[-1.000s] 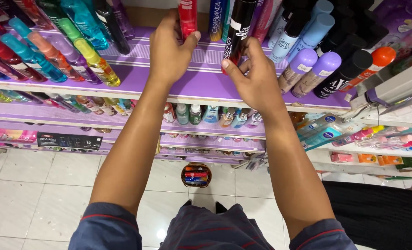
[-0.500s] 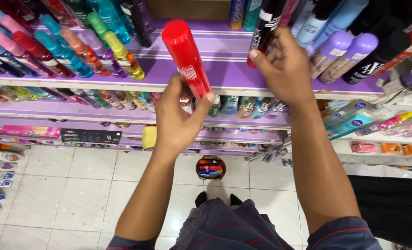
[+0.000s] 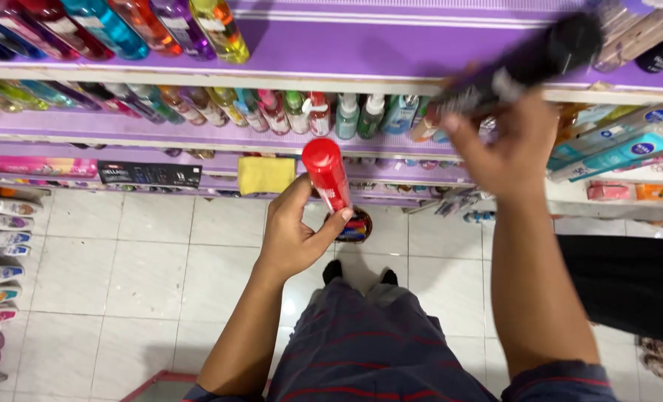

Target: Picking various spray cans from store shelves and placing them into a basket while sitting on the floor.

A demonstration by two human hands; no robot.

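Head view, red can (image 3: 326, 173) within left fingers (image 3: 313, 232), black can (image 3: 525, 67) above right fingers (image 3: 461, 130)

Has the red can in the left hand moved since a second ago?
Yes. The red can in the left hand has come down from the top purple shelf to below the second shelf, over the floor.
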